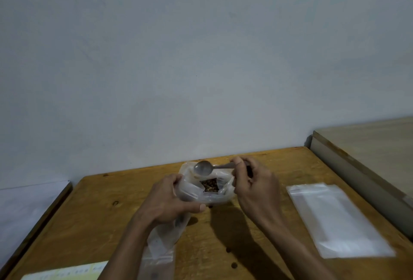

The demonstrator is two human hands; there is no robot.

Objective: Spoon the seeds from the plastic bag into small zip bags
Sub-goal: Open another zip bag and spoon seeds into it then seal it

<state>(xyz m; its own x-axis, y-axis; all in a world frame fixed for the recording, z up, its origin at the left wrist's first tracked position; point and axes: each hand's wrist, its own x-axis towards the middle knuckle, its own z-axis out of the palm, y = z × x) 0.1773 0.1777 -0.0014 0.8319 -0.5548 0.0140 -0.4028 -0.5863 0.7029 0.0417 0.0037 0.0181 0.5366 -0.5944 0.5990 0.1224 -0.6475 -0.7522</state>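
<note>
My left hand (166, 199) grips the plastic bag (207, 187) open; my right hand (252, 181) pinches the spoon (202, 168) at twelve o'clock. I should dip shallow into the seeds (210, 184), lifting level.

no readable text, sheet (67, 272) print too blurred

Dim, flat indoor light w/ a cool grey cast; soft shadows fall from the hands (254, 187) toward the camera across the counter (268, 224). Slight overall softness, low contrast, wide-angle bend at frame edges; no glare.
</note>
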